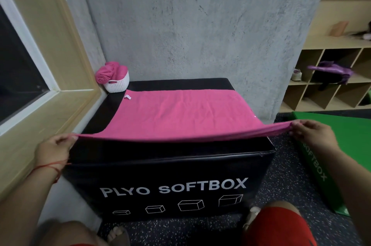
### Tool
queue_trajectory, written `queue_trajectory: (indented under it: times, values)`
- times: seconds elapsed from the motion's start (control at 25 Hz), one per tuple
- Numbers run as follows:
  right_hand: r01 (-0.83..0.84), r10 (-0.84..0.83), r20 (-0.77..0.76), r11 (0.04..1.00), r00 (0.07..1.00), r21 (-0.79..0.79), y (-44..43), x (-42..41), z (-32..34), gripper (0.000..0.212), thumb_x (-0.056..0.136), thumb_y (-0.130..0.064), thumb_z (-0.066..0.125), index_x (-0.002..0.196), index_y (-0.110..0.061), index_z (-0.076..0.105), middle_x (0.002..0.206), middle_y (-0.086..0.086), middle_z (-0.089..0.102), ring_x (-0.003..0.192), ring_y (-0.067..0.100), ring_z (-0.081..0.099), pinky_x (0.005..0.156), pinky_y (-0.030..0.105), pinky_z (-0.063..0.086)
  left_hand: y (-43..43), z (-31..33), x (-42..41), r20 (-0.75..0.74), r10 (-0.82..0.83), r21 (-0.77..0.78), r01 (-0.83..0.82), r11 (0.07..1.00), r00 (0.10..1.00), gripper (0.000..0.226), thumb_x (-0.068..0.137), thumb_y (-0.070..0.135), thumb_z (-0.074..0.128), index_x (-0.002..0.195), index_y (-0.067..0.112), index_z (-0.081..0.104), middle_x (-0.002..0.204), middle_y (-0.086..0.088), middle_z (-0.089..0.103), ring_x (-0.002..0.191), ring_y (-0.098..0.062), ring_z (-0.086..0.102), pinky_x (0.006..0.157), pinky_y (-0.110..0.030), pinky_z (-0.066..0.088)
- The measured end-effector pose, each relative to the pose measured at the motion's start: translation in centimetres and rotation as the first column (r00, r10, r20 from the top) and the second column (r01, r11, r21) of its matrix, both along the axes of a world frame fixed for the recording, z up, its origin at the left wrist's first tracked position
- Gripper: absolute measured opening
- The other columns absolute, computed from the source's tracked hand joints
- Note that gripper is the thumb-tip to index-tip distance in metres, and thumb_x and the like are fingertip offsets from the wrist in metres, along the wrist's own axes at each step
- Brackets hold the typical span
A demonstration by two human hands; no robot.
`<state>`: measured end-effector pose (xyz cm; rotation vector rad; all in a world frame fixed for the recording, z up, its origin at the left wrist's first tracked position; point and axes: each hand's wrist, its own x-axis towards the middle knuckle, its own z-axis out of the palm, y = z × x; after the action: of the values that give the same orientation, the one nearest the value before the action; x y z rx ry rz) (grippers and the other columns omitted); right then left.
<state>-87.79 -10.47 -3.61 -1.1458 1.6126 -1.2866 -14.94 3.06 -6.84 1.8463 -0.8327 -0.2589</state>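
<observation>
Pink towel (180,113) spread flat over top of black foam box (170,175), far edge lying near the back of the box, small white tag at its far-left corner. Near edge lifted off the box and pulled taut btwn both hands, slight sag in the middle. Left hand (53,150) pinches the near-left corner, fingers curled round the cloth, just off the box's left front corner; red string on that wrist. Right hand (310,133) pinches the near-right corner, fingers curled on it, out past the box's right edge. Hands wide apart, approx. level w/ box top. Box front reads PLYO SOFTBOX w/ white box outlines under it. White basket (117,85) sits at back-left corner of the box top against the wall, holding rolled pink towels (108,72). Window frame (60,77) on left. Green box (329,157) lies on speckled floor to the right, near right hand. Cubby shelves (329,81) at far right, purple item in one slot. Person's knees and red shorts at bottom.
</observation>
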Motion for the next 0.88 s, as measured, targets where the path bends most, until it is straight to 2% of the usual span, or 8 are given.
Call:
queue_trajectory:
  times: [0.08, 0.16, 0.2, 0.28, 0.4, 0.56, 0.64, 0.88]
  values:
    - [0.043, -0.041, -0.138, 0.999, 0.99, 0.013, -0.2, 0.1, 1.1, 0.012, 0.099, -0.024, 0.073, 0.103, -0.015, 0.078, 0.101, 0.02, 0.075, 0.081, 0.025, 0.065, 0.072, 0.038, 0.057, -0.5, 0.5, 0.4, 0.107, 0.0, 0.036, -0.004, 0.999, 0.994, 0.019, 0.094, 0.015, 0.075, 0.108, 0.003, 0.078, 0.098, -0.016, 0.075, 0.091, -0.027, 0.065, 0.074, -0.015, 0.048]
    - [0.065, -0.06, -0.261, 0.998, 0.963, 0.013, -0.1, 0.2, 1.9, 0.01, 0.099, -0.03, 0.073, 0.092, -0.023, 0.075, 0.096, 0.012, 0.072, 0.079, 0.019, 0.061, 0.075, 0.04, 0.051, -0.4, 0.8, 0.7, 0.106, -0.011, 0.053, 0.005, 0.999, 0.994, 0.021, 0.093, 0.016, 0.076, 0.107, 0.001, 0.078, 0.103, -0.017, 0.076, 0.094, -0.027, 0.066, 0.083, -0.025, 0.048]
    - [0.082, -0.083, -0.28, 0.996, 0.956, -0.018, -0.1, 0.2, 2.4, 0.013, 0.1, -0.032, 0.072, 0.088, -0.026, 0.072, 0.094, 0.006, 0.068, 0.079, 0.016, 0.058, 0.072, 0.038, 0.048, -0.5, 1.0, 0.8, 0.086, -0.013, 0.04, 0.01, 0.999, 0.996, 0.022, 0.093, 0.016, 0.076, 0.108, 0.001, 0.078, 0.105, -0.017, 0.076, 0.095, -0.027, 0.066, 0.083, -0.022, 0.048]
    - [0.076, -0.084, -0.251, 0.996, 0.964, -0.043, -0.3, 0.3, 3.1, 0.016, 0.103, -0.032, 0.068, 0.093, -0.02, 0.072, 0.089, 0.002, 0.063, 0.075, 0.015, 0.053, 0.065, 0.034, 0.041, -0.4, 1.9, 0.7, 0.077, -0.051, 0.041, 0.048, 0.998, 0.996, 0.023, 0.094, 0.015, 0.075, 0.111, -0.001, 0.077, 0.106, -0.016, 0.076, 0.099, -0.024, 0.065, 0.081, -0.014, 0.046]
    - [0.043, -0.05, -0.117, 0.997, 0.992, -0.067, -0.5, 0.8, 3.5, 0.025, 0.106, -0.028, 0.062, 0.11, -0.004, 0.069, 0.088, 0.007, 0.062, 0.074, 0.016, 0.05, 0.066, 0.034, 0.038, -0.1, 2.7, 0.6, 0.043, -0.11, 0.027, 0.109, 0.994, 0.993, 0.025, 0.097, 0.019, 0.073, 0.115, 0.002, 0.077, 0.106, -0.009, 0.073, 0.105, -0.022, 0.063, 0.091, -0.022, 0.046]
    - [0.041, -0.052, -0.082, 0.99, 0.995, -0.133, -0.5, 0.6, 3.1, 0.026, 0.106, -0.03, 0.062, 0.116, -0.007, 0.071, 0.103, 0.009, 0.068, 0.084, 0.013, 0.056, 0.073, 0.028, 0.042, 0.0, 2.9, 1.2, -0.036, -0.139, -0.032, 0.138, 0.99, 0.99, 0.022, 0.099, 0.038, 0.067, 0.106, 0.02, 0.077, 0.103, -0.008, 0.074, 0.103, -0.028, 0.065, 0.103, -0.046, 0.046]
    - [0.022, -0.036, -0.117, 0.992, 0.992, -0.125, -0.6, 0.5, 2.8, 0.027, 0.105, -0.032, 0.063, 0.113, -0.007, 0.072, 0.106, 0.013, 0.07, 0.088, 0.017, 0.058, 0.076, 0.031, 0.044, -0.6, 2.1, 2.3, -0.066, -0.13, -0.04, 0.127, 0.991, 0.989, 0.026, 0.099, 0.041, 0.064, 0.101, 0.016, 0.073, 0.098, -0.012, 0.071, 0.096, -0.028, 0.063, 0.099, -0.048, 0.047]
    - [0.028, -0.054, -0.162, 0.986, 0.985, -0.162, -1.8, 0.7, 1.9, 0.027, 0.106, -0.037, 0.062, 0.102, -0.013, 0.072, 0.102, 0.015, 0.072, 0.089, 0.026, 0.063, 0.08, 0.041, 0.048, -1.0, 2.2, 1.0, 0.007, -0.126, -0.031, 0.127, 0.991, 0.992, 0.024, 0.106, 0.029, 0.056, 0.096, 0.01, 0.067, 0.089, -0.011, 0.067, 0.084, -0.024, 0.058, 0.078, -0.03, 0.046]
